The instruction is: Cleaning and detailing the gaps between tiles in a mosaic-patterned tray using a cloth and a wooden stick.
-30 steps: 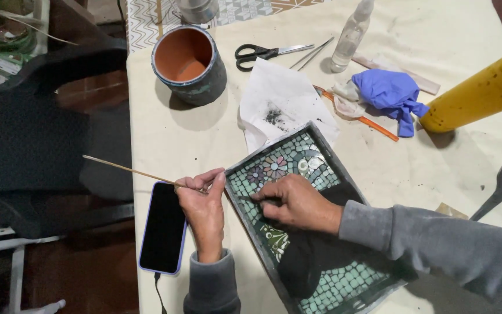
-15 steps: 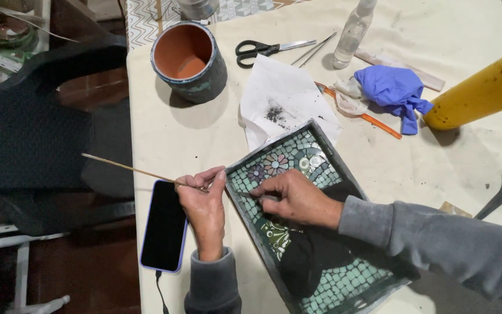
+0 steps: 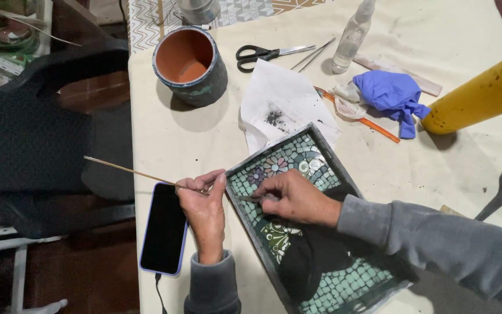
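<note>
A rectangular mosaic tray (image 3: 314, 150) with green tiles and flower patterns lies tilted on the cloth-covered table. My left hand (image 3: 204, 209) rests at the tray's left rim and pinches a long thin wooden stick (image 3: 129, 171) that points out to the left. Over the tiles, my right hand (image 3: 294, 196) holds a small slender metal tool against the mosaic. A dark cloth (image 3: 315, 256) lies in the tray under my right forearm.
A dark phone (image 3: 164, 228) with a cable lies left of my left hand. Behind the tray are a terracotta pot (image 3: 190, 65), scissors (image 3: 262, 53), white paper (image 3: 283, 102), a spray bottle (image 3: 352, 35), a blue glove (image 3: 391, 96) and a yellow cylinder (image 3: 480, 93). A black chair (image 3: 36, 139) stands left.
My right hand has shifted slightly along the tiles near the tray's left edge. The left hand and its stick have hardly moved.
</note>
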